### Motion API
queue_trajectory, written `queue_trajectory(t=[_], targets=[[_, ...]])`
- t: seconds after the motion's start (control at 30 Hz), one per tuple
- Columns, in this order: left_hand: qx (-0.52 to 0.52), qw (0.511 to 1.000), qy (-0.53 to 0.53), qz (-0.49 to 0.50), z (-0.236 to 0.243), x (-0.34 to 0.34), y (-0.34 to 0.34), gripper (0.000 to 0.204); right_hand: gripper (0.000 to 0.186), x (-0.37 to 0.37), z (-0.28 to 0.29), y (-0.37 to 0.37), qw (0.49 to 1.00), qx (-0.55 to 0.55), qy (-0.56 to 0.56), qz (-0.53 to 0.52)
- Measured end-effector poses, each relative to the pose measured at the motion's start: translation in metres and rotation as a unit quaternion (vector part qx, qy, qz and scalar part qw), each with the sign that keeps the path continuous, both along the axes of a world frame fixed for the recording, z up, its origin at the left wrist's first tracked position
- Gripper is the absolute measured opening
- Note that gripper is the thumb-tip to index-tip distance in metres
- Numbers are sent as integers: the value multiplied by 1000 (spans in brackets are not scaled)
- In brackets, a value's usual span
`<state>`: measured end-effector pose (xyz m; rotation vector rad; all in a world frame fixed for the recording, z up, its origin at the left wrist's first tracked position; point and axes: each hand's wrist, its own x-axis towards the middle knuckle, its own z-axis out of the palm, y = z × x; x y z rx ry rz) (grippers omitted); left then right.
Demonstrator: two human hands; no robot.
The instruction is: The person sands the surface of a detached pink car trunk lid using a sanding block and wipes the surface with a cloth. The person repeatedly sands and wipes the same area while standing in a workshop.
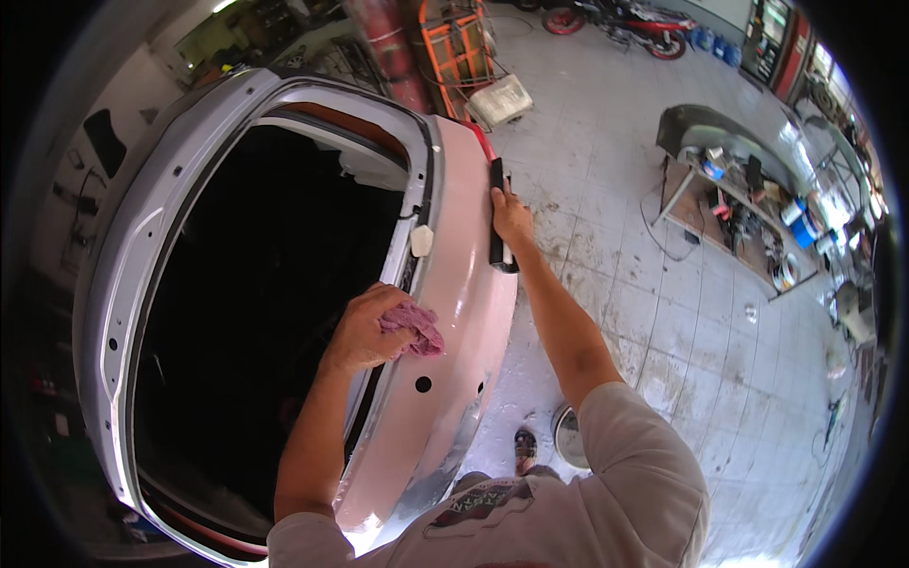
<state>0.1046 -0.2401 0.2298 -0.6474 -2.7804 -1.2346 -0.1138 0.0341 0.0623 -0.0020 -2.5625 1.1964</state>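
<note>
In front of me is the rear of a car body (149, 293) with a large dark opening, and its bumper (454, 284) is coated pale pink. My left hand (367, 328) is closed around a crumpled pink cloth (417, 328), which rests against the bumper's upper edge beside the opening. Farther along, on the bumper's outer right side, my right hand (512, 218) grips a long black sanding block (495, 232) that lies along the surface. Between the hands, a small whitish piece (422, 240) sits at the opening's edge. Nearer to me, the bumper has a round black hole (423, 384).
A round container (570, 437) stands on the tiled floor (653, 312) by my foot. To the right is a low bench (729, 232) crowded with cans and tools. At the back are an orange hand truck (454, 57), a pale box (500, 100) and a red motorcycle (620, 26).
</note>
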Motion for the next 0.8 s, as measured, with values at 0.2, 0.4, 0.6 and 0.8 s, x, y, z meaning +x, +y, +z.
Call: queue_trajectory(t=[0.2,0.4,0.6,0.8], targets=[[-36,999,-28,10,2,11,-20,39,58,207,-43,-80,991,-51,127,12],[-22,999,-2,-22,14,-2,2,34,49,44,-29,-22,999,8,40,-13],[-34,999,-24,25,2,13,-13,34,54,104,21,-54,995,-62,-80,5],[-58,998,0,8,6,8,-9,35,58,244,-19,-89,991,-93,93,-22]])
